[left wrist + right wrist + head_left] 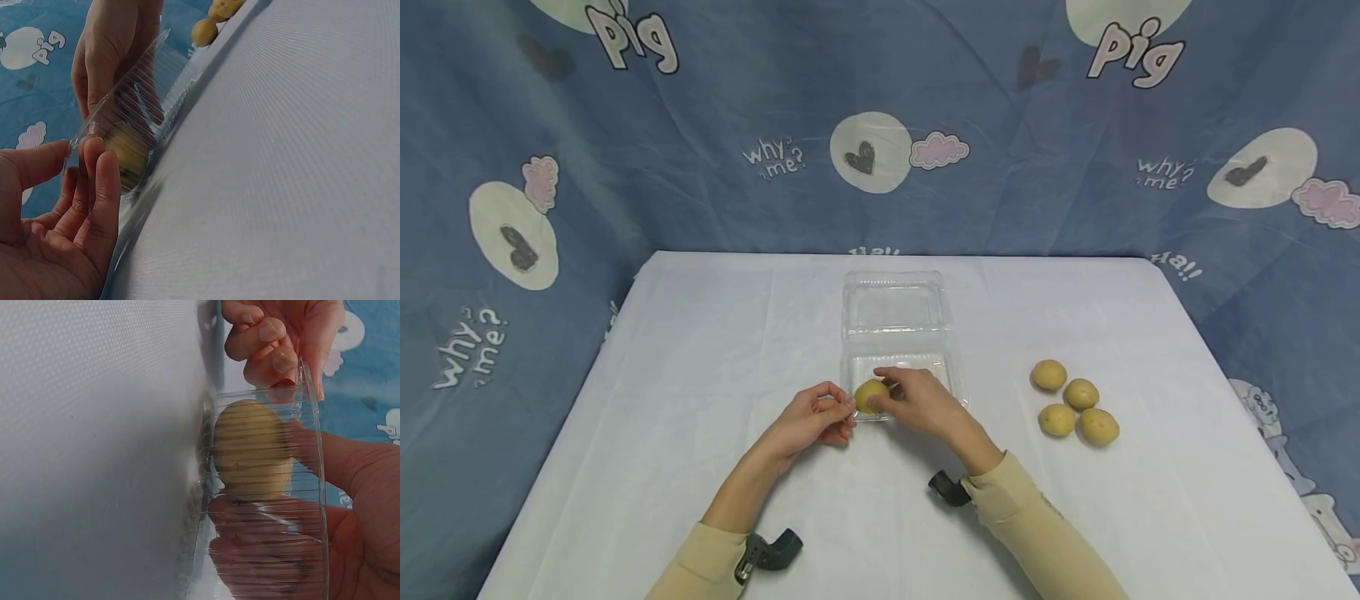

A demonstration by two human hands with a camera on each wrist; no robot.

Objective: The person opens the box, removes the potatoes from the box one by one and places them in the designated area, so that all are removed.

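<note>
A clear plastic clamshell box (957, 385) lies on the white table with its lid (895, 308) folded back, away from me. In the front left corner of its base sits a yellow potato (868, 397). My right hand (921, 406) reaches into the base and holds this potato, thumb on one side; the right wrist view shows the potato (253, 450) through the ribbed wall. With thumb and fingers, my left hand (69, 219) pinches the box's rim at that same corner. Its other fingers are loosely bent outside the wall.
Several more potatoes (1081, 394) lie grouped on the table to the right of the box. The white cloth-covered table (715, 333) ends at a blue printed curtain (737, 200) behind and at the sides.
</note>
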